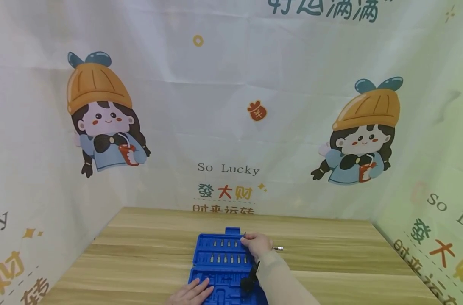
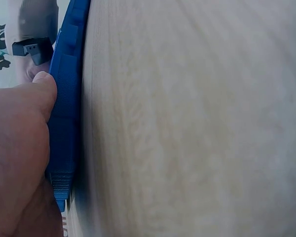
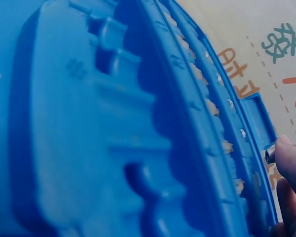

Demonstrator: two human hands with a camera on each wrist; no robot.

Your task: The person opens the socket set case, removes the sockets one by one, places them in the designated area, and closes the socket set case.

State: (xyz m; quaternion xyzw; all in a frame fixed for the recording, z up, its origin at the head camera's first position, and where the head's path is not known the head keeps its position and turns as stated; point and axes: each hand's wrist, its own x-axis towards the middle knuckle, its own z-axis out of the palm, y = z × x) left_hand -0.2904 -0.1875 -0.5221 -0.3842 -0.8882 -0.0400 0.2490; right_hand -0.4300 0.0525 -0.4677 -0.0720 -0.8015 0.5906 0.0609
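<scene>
An open blue plastic tool case (image 1: 212, 270) lies on the wooden table, with two rows of small metal bits (image 1: 225, 259) in its far half. My left hand (image 1: 193, 292) rests with extended fingers on the near half's left side; the left wrist view shows a fingertip (image 2: 42, 78) against the blue edge. At the far right corner, my right hand (image 1: 259, 243) pinches a small dark-tipped metal bit (image 3: 271, 155) between thumb and finger, beside the case's latch tab (image 3: 259, 118). The near half has moulded recesses (image 3: 133, 118).
A shiny metal piece (image 1: 279, 248) shows just right of the right hand, over the table (image 1: 323, 262). A black wrist camera (image 1: 249, 283) on the right arm covers part of the case. Printed cloth (image 1: 170, 127) hangs behind and along both sides.
</scene>
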